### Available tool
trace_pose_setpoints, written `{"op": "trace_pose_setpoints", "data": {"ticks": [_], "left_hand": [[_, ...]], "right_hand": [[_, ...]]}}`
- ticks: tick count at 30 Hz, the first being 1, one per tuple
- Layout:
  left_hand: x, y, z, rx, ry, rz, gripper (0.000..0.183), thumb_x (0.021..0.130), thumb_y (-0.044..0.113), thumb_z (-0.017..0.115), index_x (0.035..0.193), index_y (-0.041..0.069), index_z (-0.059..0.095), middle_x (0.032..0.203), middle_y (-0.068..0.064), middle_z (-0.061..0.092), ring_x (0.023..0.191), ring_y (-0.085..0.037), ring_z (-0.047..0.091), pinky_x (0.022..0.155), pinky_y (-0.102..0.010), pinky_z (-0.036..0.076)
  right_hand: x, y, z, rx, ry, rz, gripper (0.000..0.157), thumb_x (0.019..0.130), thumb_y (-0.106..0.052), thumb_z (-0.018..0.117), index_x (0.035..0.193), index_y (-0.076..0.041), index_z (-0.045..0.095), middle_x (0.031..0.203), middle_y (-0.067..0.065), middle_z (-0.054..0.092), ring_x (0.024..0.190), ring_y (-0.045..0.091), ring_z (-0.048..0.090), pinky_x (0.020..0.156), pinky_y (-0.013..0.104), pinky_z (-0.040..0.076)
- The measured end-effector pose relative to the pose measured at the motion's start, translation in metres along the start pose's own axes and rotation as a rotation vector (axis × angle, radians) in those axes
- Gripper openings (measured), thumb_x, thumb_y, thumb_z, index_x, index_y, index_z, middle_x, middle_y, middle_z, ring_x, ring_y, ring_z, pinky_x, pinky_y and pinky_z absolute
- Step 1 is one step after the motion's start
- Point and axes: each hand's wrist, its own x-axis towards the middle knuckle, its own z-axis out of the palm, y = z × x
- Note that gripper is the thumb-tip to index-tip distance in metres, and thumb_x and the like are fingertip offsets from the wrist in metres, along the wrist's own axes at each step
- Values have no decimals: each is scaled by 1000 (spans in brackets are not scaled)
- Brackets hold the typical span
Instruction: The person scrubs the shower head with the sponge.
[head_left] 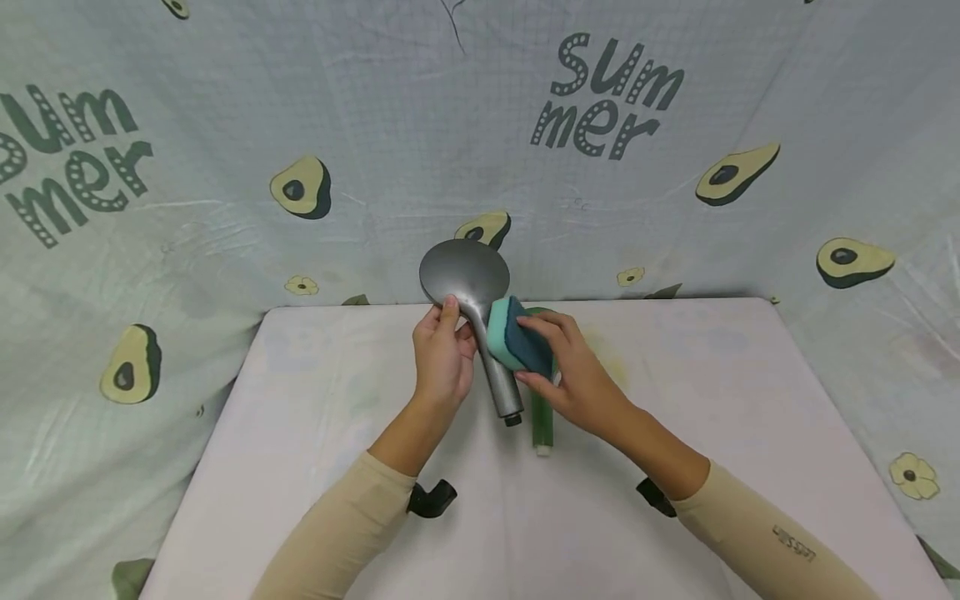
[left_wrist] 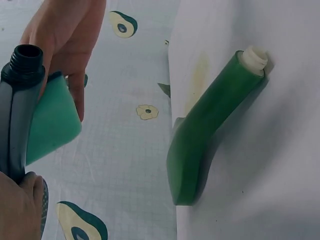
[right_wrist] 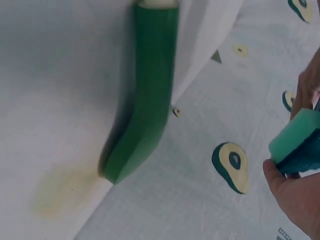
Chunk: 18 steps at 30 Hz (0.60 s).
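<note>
My left hand (head_left: pixel 442 358) grips a grey shower head (head_left: pixel 465 271) at its neck, thumb on the back of the round head. The shower head is held up over the table, its handle slanting down to the right. In my right hand (head_left: pixel 588 387) is a two-layer sponge (head_left: pixel 517 337), light green on one side and dark teal on the other, pinched between thumb and fingers. Its light green side lies against the grey handle. In the left wrist view the handle's black threaded end (left_wrist: pixel 26 60) shows beside the sponge (left_wrist: pixel 54 117).
A green shower head (left_wrist: pixel 205 125) lies on the white table (head_left: pixel 330 400) near the back edge, partly behind the sponge and right hand in the head view. A printed cloth (head_left: pixel 405 150) hangs behind the table. Black wrist straps (head_left: pixel 433 500) show by the sleeves.
</note>
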Motion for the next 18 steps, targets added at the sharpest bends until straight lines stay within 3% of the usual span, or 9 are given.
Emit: {"op": "trace_pose_setpoints", "data": {"ticks": [3, 6, 10, 14, 16, 18], "left_hand": [[0, 0, 1, -2, 22, -6, 42, 113, 19, 42, 146, -6, 48, 133, -15, 59, 90, -16, 71, 81, -25, 61], [3, 0, -2, -9, 24, 9, 43, 113, 18, 41, 148, -6, 46, 136, -17, 59, 93, -20, 73, 85, -28, 62], [5, 1, -7, -29, 31, 44, 45, 113, 18, 40, 152, -4, 41, 144, -20, 56, 104, -29, 74, 92, -38, 61], [6, 1, -11, -53, 75, 53, 43, 112, 19, 43, 149, -4, 45, 144, -19, 57, 109, -32, 72, 96, -42, 59], [7, 1, -12, -57, 91, 47, 43, 112, 20, 45, 147, -4, 47, 143, -19, 58, 112, -33, 71, 98, -42, 58], [7, 0, -13, -61, 98, 46, 42, 112, 19, 45, 146, -6, 47, 143, -20, 58, 116, -35, 69, 99, -43, 57]], "right_hand": [[7, -1, -3, 20, -3, 18, 71, 93, -17, 79, 154, -18, 41, 149, 17, 41, 136, 33, 49, 106, 54, 51], [2, -2, -5, 6, -56, -19, 71, 92, -19, 80, 154, -22, 44, 152, 15, 39, 137, 32, 48, 104, 53, 53], [-18, -3, -6, -112, -124, -185, 77, 85, -20, 87, 152, -24, 49, 153, 16, 40, 137, 33, 49, 99, 48, 57], [-36, 6, -10, -258, -133, -364, 77, 78, -17, 92, 146, -26, 56, 149, 20, 45, 135, 34, 49, 100, 46, 57], [-41, 10, -15, -305, -124, -411, 69, 82, -16, 89, 143, -27, 60, 148, 20, 47, 136, 35, 48, 103, 48, 55], [-42, 12, -20, -346, -106, -449, 51, 93, -17, 78, 140, -28, 62, 146, 20, 50, 135, 36, 48, 104, 50, 54]]}}
